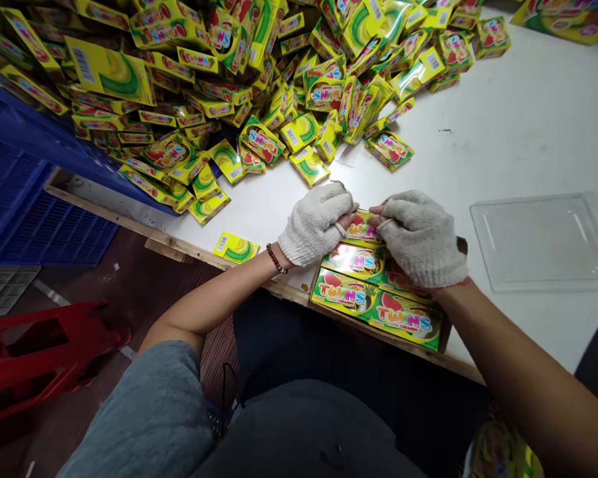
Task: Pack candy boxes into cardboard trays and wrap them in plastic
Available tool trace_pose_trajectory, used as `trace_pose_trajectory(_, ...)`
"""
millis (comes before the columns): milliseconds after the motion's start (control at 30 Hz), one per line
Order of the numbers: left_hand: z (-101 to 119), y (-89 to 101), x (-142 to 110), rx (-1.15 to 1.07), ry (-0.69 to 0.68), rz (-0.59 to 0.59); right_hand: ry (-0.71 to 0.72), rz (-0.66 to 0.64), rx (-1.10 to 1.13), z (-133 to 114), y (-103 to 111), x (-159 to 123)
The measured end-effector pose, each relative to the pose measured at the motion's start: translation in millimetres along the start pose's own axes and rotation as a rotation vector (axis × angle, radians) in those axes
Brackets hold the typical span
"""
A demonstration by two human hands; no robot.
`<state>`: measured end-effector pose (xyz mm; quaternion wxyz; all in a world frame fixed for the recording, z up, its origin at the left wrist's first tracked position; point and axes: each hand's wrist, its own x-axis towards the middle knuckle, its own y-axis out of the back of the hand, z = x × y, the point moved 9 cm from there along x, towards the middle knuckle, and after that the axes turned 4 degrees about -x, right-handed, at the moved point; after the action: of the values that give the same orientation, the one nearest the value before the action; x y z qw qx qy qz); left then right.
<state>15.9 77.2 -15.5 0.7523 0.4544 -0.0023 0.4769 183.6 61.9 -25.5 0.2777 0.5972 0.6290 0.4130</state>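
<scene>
My left hand (319, 222) and my right hand (421, 236) wear white knit gloves that leave the fingertips bare. Both are closed with bent fingers at the two sides of a TWINS box (363, 229), yellow and green with watermelon art. That box is at the far end of a shallow carton, whose dark edge (447, 332) shows by the table's front. Inside it lie more TWINS boxes (346, 291) in rows, label up. The right hand and wrist cover part of them. My fingertips' exact hold is partly hidden.
A large heap of small TWINS packs (204, 73) covers the back left, partly over a blue crate (14, 159). One pack (236, 247) lies by the wooden edge of the white table (518, 133). A clear plastic lid (543, 242) lies right; a red stool (44, 352) stands below left.
</scene>
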Motion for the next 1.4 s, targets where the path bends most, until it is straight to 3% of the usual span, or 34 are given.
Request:
trace_pose_trajectory(200, 6.9, -7.6, -6.0, 0.250, -0.090, -0.126, 0.202, 0.000, -0.137, -11.8, -22.5, -24.1)
trace_pose_trajectory(367, 18.5, -11.7, -3.1, 0.436, -0.070, -0.237, 0.225, -0.046, -0.249, -15.2, -30.9, -35.2)
trace_pose_trajectory(500, 46.6, -16.4, -1.1, 0.490, -0.136, -0.287, 0.137, -0.030, 0.101, 2.9, -11.0, -26.5)
trace_pose_trajectory(600, 62.9, -28.5, -10.6, 0.459, -0.203, -0.398, -0.018, 0.144, 0.505, 27.5, 21.8, -25.2)
trace_pose_trajectory(667, 64.8, -32.4, -17.1, 0.444, -0.210, -0.435, -0.076, 0.194, 0.600, 33.6, 32.0, -30.7)
trace_pose_trajectory(800, 60.0, -30.5, -23.0, 0.371, -0.231, -0.418, 0.008, 0.051, 0.302, 12.7, 16.2, -43.9)
trace_pose_trajectory(967, 45.6, -12.5, -18.8, 0.392, -0.115, -0.253, 0.181, -0.034, -0.096, -12.6, -9.1, -50.0)
trace_pose_trajectory(1133, 47.4, -15.1, -24.6, 0.413, -0.105, -0.279, 0.224, -0.131, -0.276, -19.7, -18.9, -46.2)
trace_pose_trajectory(1267, 47.4, -14.1, -34.8, 0.371, -0.123, -0.206, 0.292, -0.054, -0.315, -24.0, -15.6, -51.4)
trace_pose_trajectory(1400, 46.0, -10.1, -39.4, 0.393, -0.059, -0.123, 0.463, 0.083, -0.287, -37.4, -10.8, -56.3)
